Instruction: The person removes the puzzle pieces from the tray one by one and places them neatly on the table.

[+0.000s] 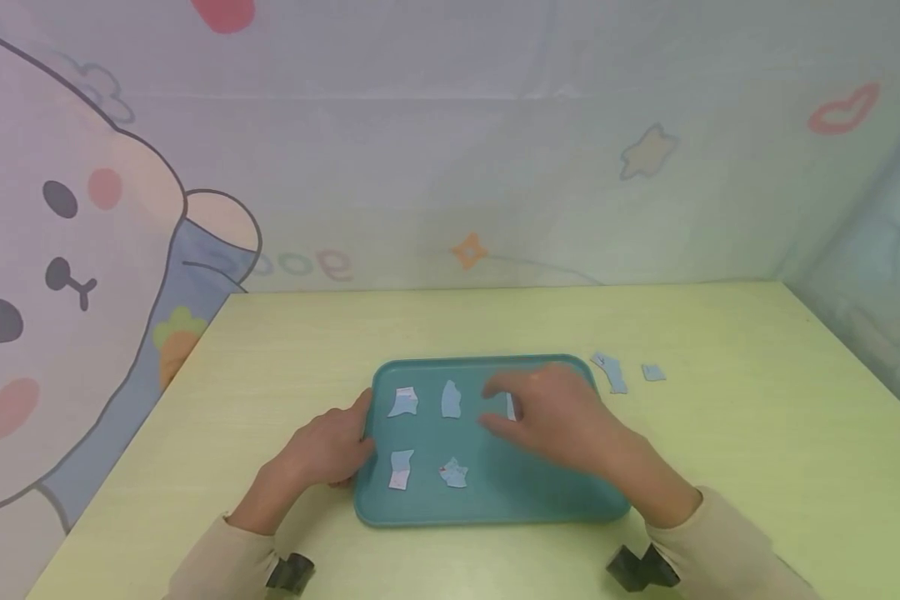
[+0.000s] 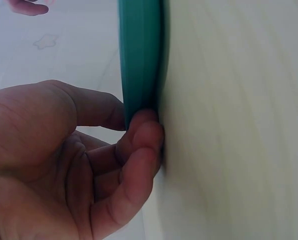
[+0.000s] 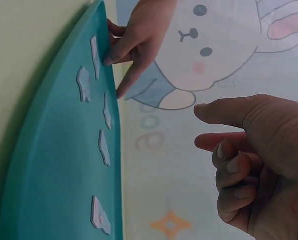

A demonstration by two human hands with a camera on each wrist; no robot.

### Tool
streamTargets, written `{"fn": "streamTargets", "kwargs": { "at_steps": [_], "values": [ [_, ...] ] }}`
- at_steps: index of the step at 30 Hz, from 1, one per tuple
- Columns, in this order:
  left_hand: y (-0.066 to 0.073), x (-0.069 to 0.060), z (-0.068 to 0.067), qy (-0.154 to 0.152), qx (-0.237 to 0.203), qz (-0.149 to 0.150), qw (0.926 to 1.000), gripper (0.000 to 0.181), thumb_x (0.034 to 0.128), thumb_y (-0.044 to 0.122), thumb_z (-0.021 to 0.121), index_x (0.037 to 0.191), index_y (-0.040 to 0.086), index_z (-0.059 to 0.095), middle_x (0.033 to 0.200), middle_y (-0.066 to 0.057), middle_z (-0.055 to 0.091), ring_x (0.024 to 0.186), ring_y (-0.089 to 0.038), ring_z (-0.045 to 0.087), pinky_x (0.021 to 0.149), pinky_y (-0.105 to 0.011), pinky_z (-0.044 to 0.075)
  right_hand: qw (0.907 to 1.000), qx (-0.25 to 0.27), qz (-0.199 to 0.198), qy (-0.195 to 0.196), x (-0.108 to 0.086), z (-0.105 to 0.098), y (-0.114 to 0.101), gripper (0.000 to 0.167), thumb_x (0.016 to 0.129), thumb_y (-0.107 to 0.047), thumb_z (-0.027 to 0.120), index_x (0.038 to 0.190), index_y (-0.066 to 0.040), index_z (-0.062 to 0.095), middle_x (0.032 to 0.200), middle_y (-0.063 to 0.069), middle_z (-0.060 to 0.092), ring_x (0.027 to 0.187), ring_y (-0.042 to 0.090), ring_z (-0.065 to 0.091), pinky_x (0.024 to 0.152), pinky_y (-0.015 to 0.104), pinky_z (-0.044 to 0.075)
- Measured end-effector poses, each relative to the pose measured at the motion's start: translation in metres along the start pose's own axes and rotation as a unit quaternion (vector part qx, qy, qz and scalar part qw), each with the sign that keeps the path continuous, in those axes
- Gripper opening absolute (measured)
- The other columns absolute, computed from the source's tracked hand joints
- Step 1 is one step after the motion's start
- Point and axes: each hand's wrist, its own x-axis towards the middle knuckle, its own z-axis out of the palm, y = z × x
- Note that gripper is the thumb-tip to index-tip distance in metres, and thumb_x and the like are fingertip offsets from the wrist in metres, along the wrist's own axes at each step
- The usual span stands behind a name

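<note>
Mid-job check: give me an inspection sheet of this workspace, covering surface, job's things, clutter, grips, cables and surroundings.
Surface: pale yellow table, bearing the tray.
Job's things: teal tray with at least five pale, irregular pieces in it; two more pieces lie on the table past its far right corner.
Clutter: nothing seen.
Left grip: holds the tray's left edge.
Right grip: above the tray, thumb and index finger apart, nothing held.
Cables: nothing seen.
Surroundings: printed backdrop behind the table, with a cartoon bear at left.
</note>
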Motion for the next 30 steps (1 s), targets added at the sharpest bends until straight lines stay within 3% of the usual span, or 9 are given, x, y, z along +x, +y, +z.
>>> {"fn": "streamTargets", "kwargs": {
  "at_steps": [13, 18, 24, 30],
  "values": [
    [0.003, 0.002, 0.000, 0.003, 0.001, -0.005, 1.0000, 0.073, 0.1007, 0.007, 0.050, 0.164, -0.011, 0.018, 0.054, -0.002, 0.053, 0.044, -0.013, 0.048, 0.047, -0.026, 0.033, 0.9971, 0.016, 0.029, -0.068, 0.001, 0.014, -0.008, 0.026, 0.093, -0.031, 0.079, 0.111, -0.013, 0.079, 0.060, -0.012, 0.054, 0.057, 0.002, 0.046, 0.053, 0.022, 0.039],
    [0.003, 0.003, 0.000, 0.004, -0.001, -0.006, 1.0000, 0.073, 0.1008, 0.007, 0.051, 0.163, -0.011, 0.018, 0.054, -0.002, 0.054, 0.044, -0.013, 0.048, 0.047, -0.026, 0.033, 0.9953, 0.035, 0.025, -0.087, 0.002, 0.022, -0.009, 0.026, 0.094, -0.030, 0.079, 0.111, -0.010, 0.079, 0.061, -0.011, 0.056, 0.058, 0.003, 0.047, 0.060, 0.025, 0.044],
    [0.003, 0.006, 0.001, 0.004, -0.002, -0.006, 1.0000, 0.073, 0.1006, 0.007, 0.050, 0.164, -0.011, 0.018, 0.053, -0.002, 0.053, 0.044, -0.013, 0.048, 0.047, -0.026, 0.033, 0.9934, 0.035, 0.026, -0.106, 0.002, 0.030, -0.009, 0.026, 0.093, -0.031, 0.079, 0.109, -0.010, 0.080, 0.085, -0.001, 0.077, 0.071, 0.010, 0.063, 0.071, 0.032, 0.052],
    [0.005, 0.006, 0.001, 0.003, -0.001, -0.009, 1.0000, 0.073, 0.1007, 0.007, 0.050, 0.164, -0.010, 0.017, 0.053, -0.002, 0.052, 0.044, -0.013, 0.047, 0.047, -0.026, 0.032, 0.9902, 0.030, 0.039, -0.131, 0.002, 0.039, -0.008, 0.029, 0.091, -0.038, 0.080, 0.107, -0.013, 0.080, 0.094, 0.000, 0.080, 0.082, 0.015, 0.070, 0.075, 0.035, 0.055]
  ]
}}
